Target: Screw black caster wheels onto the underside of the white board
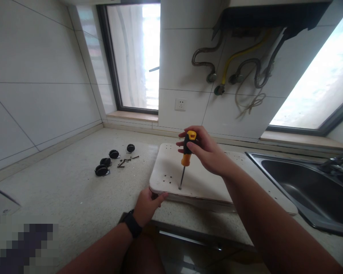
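A white board (205, 182) with rounded corners and small groups of holes lies on the countertop. My right hand (204, 148) grips the yellow and black handle of a screwdriver (186, 158). The shaft points down, slightly tilted, and its tip meets a small screw (180, 188) near the board's front edge. At the board's front left corner, my left hand (150, 207) grips the edge, with the thumb along the rim and the other fingers partly hidden. Several holes (167, 179) show just left of the screwdriver tip.
Several black casters (113, 154) and a scatter of screws (125, 161) lie on the speckled countertop (82, 190), left of the board. A metal sink (288, 179) borders the board on the right. Behind are a wall socket (180, 104) and hoses (231, 57) under a dark appliance.
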Demonstrator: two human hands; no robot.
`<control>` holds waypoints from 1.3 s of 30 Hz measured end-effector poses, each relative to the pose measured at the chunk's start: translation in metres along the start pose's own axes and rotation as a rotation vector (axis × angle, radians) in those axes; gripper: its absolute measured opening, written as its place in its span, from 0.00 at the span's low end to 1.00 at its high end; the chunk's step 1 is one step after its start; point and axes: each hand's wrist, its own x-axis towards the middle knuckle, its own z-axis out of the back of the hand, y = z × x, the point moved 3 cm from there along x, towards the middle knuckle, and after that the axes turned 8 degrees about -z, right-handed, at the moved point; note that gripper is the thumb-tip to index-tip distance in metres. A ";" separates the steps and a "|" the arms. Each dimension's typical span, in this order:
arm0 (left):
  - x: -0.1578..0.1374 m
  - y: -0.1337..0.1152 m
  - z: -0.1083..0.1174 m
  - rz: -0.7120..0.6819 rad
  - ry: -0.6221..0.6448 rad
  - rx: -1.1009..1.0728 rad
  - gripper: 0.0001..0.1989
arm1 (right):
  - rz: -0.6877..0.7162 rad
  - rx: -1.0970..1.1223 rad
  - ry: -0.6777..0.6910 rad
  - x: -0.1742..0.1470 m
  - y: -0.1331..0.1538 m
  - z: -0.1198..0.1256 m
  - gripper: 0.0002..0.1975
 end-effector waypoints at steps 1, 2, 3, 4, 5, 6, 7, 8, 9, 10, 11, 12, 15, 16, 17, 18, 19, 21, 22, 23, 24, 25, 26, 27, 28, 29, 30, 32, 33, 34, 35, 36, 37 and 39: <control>0.000 0.000 0.000 0.000 0.000 -0.007 0.23 | 0.004 0.074 0.060 0.000 0.000 0.000 0.15; 0.000 -0.001 0.000 0.000 0.000 -0.014 0.24 | 0.010 0.120 0.107 0.000 0.001 -0.001 0.15; 0.000 -0.001 0.000 0.001 0.001 -0.017 0.24 | 0.016 0.134 0.138 0.000 0.001 -0.001 0.16; 0.000 -0.002 0.000 0.002 0.002 -0.019 0.24 | 0.014 0.111 0.154 0.000 0.002 -0.002 0.17; 0.000 -0.002 0.000 0.003 0.003 -0.016 0.24 | 0.008 0.054 0.147 0.000 0.002 -0.003 0.19; 0.000 -0.003 0.000 0.002 0.003 -0.012 0.24 | 0.003 -0.037 0.109 -0.001 0.002 -0.003 0.21; 0.000 -0.003 0.000 0.001 0.000 -0.010 0.24 | 0.004 -0.161 0.038 -0.001 0.003 -0.003 0.21; 0.000 -0.004 0.000 -0.002 -0.005 -0.009 0.24 | 0.016 -0.304 -0.055 -0.002 0.004 -0.003 0.21; 0.000 -0.004 0.000 -0.004 -0.009 -0.009 0.24 | 0.043 -0.445 -0.152 -0.003 0.007 -0.003 0.20; 0.000 -0.005 0.000 -0.006 -0.014 -0.010 0.24 | 0.081 -0.564 -0.238 -0.005 0.010 -0.003 0.19; 0.000 -0.005 0.000 -0.007 -0.017 -0.014 0.24 | 0.121 -0.648 -0.298 -0.006 0.013 -0.004 0.18; 0.000 -0.005 0.000 -0.005 -0.016 -0.018 0.24 | 0.145 -0.692 -0.320 -0.008 0.015 -0.005 0.17; 0.000 -0.007 -0.001 0.001 -0.006 -0.029 0.24 | 0.132 -0.586 -0.196 -0.009 0.019 -0.007 0.17; 0.000 -0.007 -0.001 0.001 -0.003 -0.030 0.24 | 0.123 -0.512 -0.131 -0.009 0.019 -0.007 0.18; 0.000 -0.008 -0.001 0.001 0.000 -0.028 0.24 | 0.118 -0.432 -0.066 -0.008 0.019 -0.006 0.19; 0.000 -0.008 -0.001 0.001 0.000 -0.027 0.24 | 0.115 -0.346 -0.002 -0.007 0.018 -0.006 0.20; 0.000 -0.008 -0.001 0.001 -0.002 -0.028 0.24 | 0.108 -0.258 0.060 -0.006 0.017 -0.006 0.20; -0.001 -0.008 -0.001 0.009 -0.007 -0.034 0.24 | 0.086 -0.088 0.154 -0.004 0.012 -0.006 0.18; -0.001 -0.007 -0.001 0.012 -0.007 -0.040 0.25 | 0.069 -0.030 0.172 -0.003 0.009 -0.007 0.18; -0.001 -0.006 -0.001 0.014 -0.007 -0.047 0.25 | 0.050 -0.013 0.158 -0.002 0.006 -0.007 0.18; -0.002 -0.005 -0.001 0.015 -0.004 -0.053 0.25 | 0.036 -0.039 0.100 -0.001 0.003 -0.007 0.19; -0.002 -0.004 -0.001 0.015 -0.002 -0.056 0.25 | 0.024 -0.095 0.015 0.000 0.001 -0.006 0.20; -0.002 -0.003 -0.001 0.013 -0.001 -0.056 0.25 | 0.014 -0.161 -0.075 0.000 0.000 -0.005 0.21; -0.001 -0.002 -0.001 0.011 -0.002 -0.052 0.25 | 0.004 -0.220 -0.148 -0.001 0.000 -0.004 0.21; -0.001 -0.001 0.000 0.007 -0.004 -0.043 0.25 | 0.001 -0.263 -0.195 -0.002 0.000 -0.004 0.21; -0.001 -0.001 0.000 0.004 -0.006 -0.035 0.24 | 0.002 -0.284 -0.212 -0.002 0.002 -0.004 0.21; 0.000 0.000 0.000 0.003 -0.006 -0.027 0.24 | -0.001 -0.288 -0.202 -0.003 0.004 -0.004 0.21; 0.001 0.000 0.000 0.002 -0.005 -0.023 0.24 | -0.002 -0.263 -0.138 -0.004 0.008 -0.004 0.21; 0.001 0.000 0.000 0.003 -0.005 -0.027 0.24 | 0.003 -0.233 -0.094 -0.004 0.010 -0.004 0.20; 0.001 0.000 0.000 0.004 -0.004 -0.031 0.24 | 0.012 -0.190 -0.040 -0.003 0.012 -0.004 0.20; 0.001 -0.001 0.000 0.004 -0.005 -0.032 0.24 | 0.020 -0.141 0.016 -0.003 0.013 -0.004 0.20; 0.001 -0.001 0.000 0.002 -0.006 -0.031 0.24 | 0.026 -0.104 0.061 -0.002 0.013 -0.004 0.20; 0.001 -0.001 0.000 0.000 -0.007 -0.029 0.24 | 0.026 -0.094 0.078 -0.001 0.012 -0.004 0.20; 0.000 -0.001 0.000 -0.005 -0.006 -0.022 0.23 | 0.001 -0.188 -0.006 0.000 0.010 -0.003 0.21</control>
